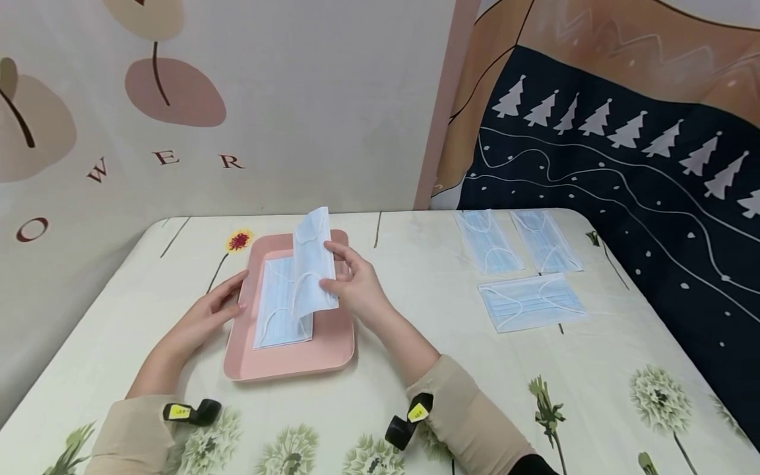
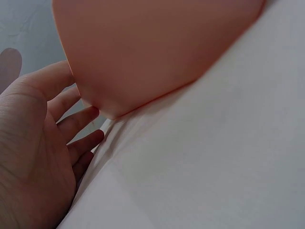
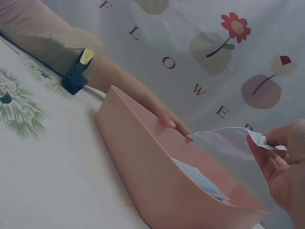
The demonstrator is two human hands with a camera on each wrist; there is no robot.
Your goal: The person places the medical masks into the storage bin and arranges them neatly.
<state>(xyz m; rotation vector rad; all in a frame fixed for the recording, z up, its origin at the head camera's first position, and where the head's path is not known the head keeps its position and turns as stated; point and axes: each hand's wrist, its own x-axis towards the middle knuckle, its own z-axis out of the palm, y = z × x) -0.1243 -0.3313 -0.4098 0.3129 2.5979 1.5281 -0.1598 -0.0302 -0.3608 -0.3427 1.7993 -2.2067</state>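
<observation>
A pink tray (image 1: 332,353) holds a flat light-blue mask (image 1: 276,330). Above it, my right hand (image 1: 359,284) pinches the right edge of another blue mask (image 1: 315,264) between thumb and fingers; that mask hangs raised and tilted, partly covering the one below. In the right wrist view the pinched mask (image 3: 221,140) stretches from my right hand (image 3: 286,164) towards the far rim. My left hand (image 1: 204,320) rests on the tray's left rim with loosely bent fingers. The left wrist view has my left hand (image 2: 43,138) touching the tray's outer wall (image 2: 128,52).
Three more masks lie apart at the table's right: one at the back (image 1: 489,244), another beside it (image 1: 546,241), and one crosswise in front (image 1: 531,303). A flower-patterned cloth (image 1: 415,330) covers the table; printed curtains (image 1: 326,112) hang behind and to the right.
</observation>
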